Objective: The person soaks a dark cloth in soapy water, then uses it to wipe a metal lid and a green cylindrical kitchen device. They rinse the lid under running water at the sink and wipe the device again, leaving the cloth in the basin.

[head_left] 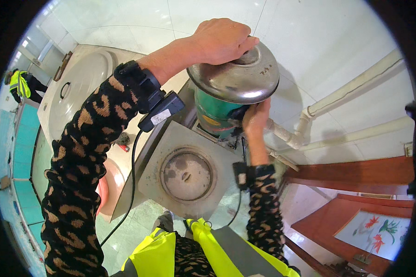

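Observation:
My left hand (225, 41) is closed over the top of a domed metal lid (249, 83), and its fingers hide the lid's knob. The lid covers a green cylindrical container (208, 110) by the tiled wall. Just below the lid's rim, my right hand (256, 121) is against the container's right side. Between that hand and the green surface is something black (237, 116), too dark to make out. My right fingertips are hidden. In front of the container stands a square metal stove top (152, 169) with a round cover plate (186, 176) set in it.
White pipes (353, 86) run along the wall at right. Left are a counter with a large round cover (83, 83), a scouring pad (123, 138) and a pinkish basin (111, 187). A red wooden cabinet (319, 221) stands lower right. A person in a yellow vest (19, 84) is far left.

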Demonstrator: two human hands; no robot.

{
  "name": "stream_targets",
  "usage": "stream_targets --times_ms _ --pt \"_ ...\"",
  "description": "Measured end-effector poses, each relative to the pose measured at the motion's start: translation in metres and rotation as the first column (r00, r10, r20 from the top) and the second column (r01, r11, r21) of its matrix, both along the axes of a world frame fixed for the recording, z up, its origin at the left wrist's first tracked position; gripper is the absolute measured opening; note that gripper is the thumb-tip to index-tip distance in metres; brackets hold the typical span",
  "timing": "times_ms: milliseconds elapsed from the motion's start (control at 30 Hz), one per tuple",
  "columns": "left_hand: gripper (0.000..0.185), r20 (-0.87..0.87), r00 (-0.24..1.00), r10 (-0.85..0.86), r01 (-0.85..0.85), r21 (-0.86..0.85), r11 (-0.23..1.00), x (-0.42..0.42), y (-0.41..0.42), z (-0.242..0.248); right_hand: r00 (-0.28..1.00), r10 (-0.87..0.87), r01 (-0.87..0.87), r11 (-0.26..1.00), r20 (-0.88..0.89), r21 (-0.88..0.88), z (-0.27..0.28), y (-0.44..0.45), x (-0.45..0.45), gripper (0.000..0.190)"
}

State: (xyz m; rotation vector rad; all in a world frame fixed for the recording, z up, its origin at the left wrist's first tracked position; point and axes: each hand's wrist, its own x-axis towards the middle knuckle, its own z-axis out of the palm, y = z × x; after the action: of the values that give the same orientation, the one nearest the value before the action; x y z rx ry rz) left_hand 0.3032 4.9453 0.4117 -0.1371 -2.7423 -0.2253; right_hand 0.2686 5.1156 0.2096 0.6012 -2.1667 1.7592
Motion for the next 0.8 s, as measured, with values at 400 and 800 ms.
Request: stream_targets --times_ms 400,800 --pt "0.052 0.086 0.99 0.114 -0.118 0.042 0.992 0.006 0.021 0.008 0.993 0.116 -0.111 0.981 -0.023 0.161 -0.013 0.017 0.143 0.029" --pt "0.041 -0.062 0.993 0.101 -0.039 0.631 0.775 0.134 -0.058 -0.028 0.789 0.311 -0.109 0.92 0.531 -0.376 0.02 -0.004 0.161 0.037"
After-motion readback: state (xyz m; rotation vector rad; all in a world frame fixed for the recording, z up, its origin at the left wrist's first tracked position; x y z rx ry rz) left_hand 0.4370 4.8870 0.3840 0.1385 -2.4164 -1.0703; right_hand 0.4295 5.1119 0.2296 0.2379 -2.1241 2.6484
